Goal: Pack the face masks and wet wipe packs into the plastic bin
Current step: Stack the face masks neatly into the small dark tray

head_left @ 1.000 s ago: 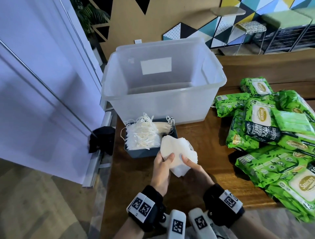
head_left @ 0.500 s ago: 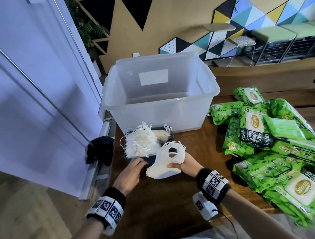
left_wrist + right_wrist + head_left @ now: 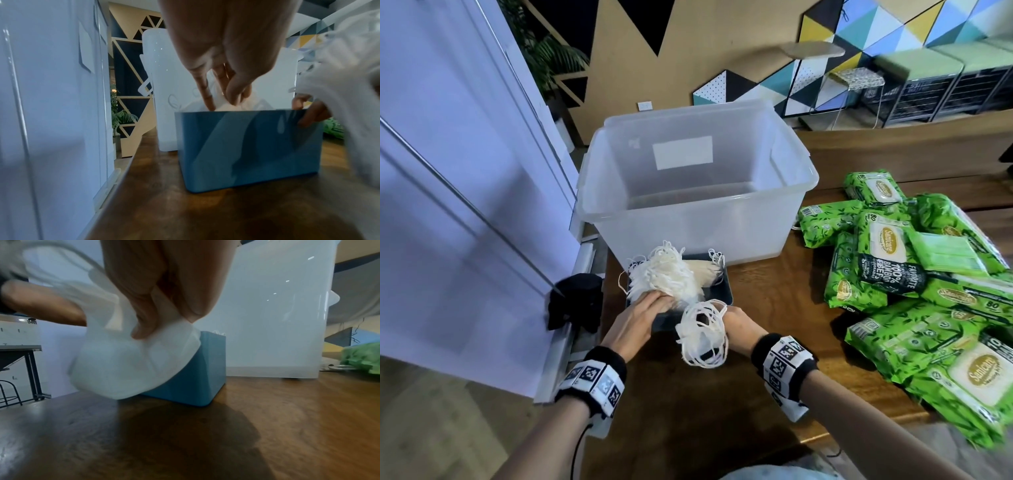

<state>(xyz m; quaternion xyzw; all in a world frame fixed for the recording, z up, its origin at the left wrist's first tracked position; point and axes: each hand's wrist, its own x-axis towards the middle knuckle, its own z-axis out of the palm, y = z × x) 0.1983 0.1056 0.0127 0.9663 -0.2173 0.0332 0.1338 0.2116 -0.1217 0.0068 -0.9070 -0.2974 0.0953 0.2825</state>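
Now the right hand point(image 3: 739, 323) has its fingers point(image 3: 144, 318) clamped on a white batch of face masks point(image 3: 700, 337), held just above the table point(image 3: 774, 308) against the near corner of the small blue box point(image 3: 246, 149). Over on the other side, the left hand point(image 3: 638, 317) dips into that box, fingers point(image 3: 205, 91) together and closing on the loose masks point(image 3: 671, 274) heaped inside, though I can't tell if they have a proper hold. Behind sits the clear plastic bin point(image 3: 688, 219), seemingly empty, and the green wet wipe packs point(image 3: 893, 260) wait piled to the right. For a clean grab, I'd say pinch the mask bodies, not the ear loops, which tangle and drag neighbours out. Lift straight up, then carry both batches over the bin's rim together.
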